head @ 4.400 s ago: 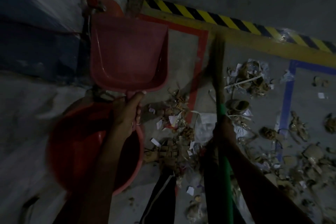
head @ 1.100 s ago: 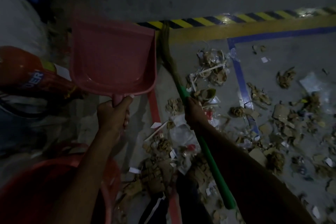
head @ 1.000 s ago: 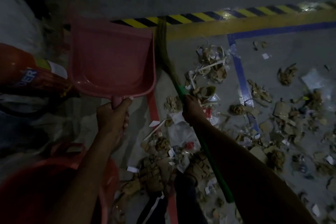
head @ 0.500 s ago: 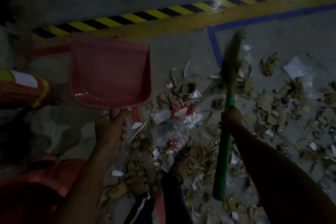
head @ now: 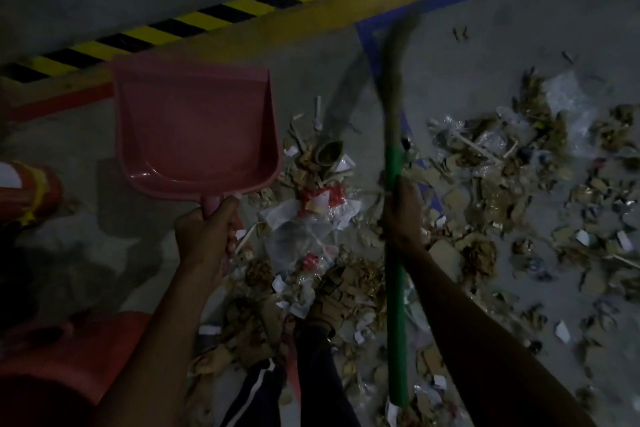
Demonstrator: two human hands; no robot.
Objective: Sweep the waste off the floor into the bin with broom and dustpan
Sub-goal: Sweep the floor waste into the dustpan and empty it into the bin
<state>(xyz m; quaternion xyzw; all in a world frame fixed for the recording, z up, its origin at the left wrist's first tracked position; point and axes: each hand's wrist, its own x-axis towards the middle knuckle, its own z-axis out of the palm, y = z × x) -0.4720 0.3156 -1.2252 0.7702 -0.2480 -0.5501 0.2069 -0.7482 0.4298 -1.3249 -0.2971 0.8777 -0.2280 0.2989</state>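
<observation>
A dim concrete floor [head: 467,55] carries waste [head: 311,218] between and beyond both hands. The left hand [head: 204,236] grips the empty dustpan [head: 194,128], held up; the right hand [head: 403,211] grips the broom [head: 394,184]. The bin [head: 52,357] sits below the left forearm. Best to lower the pan's lip flat against the floor, then sweep in short strokes toward it.

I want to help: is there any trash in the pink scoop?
No, the dustpan held by the left hand looks empty inside.
</observation>
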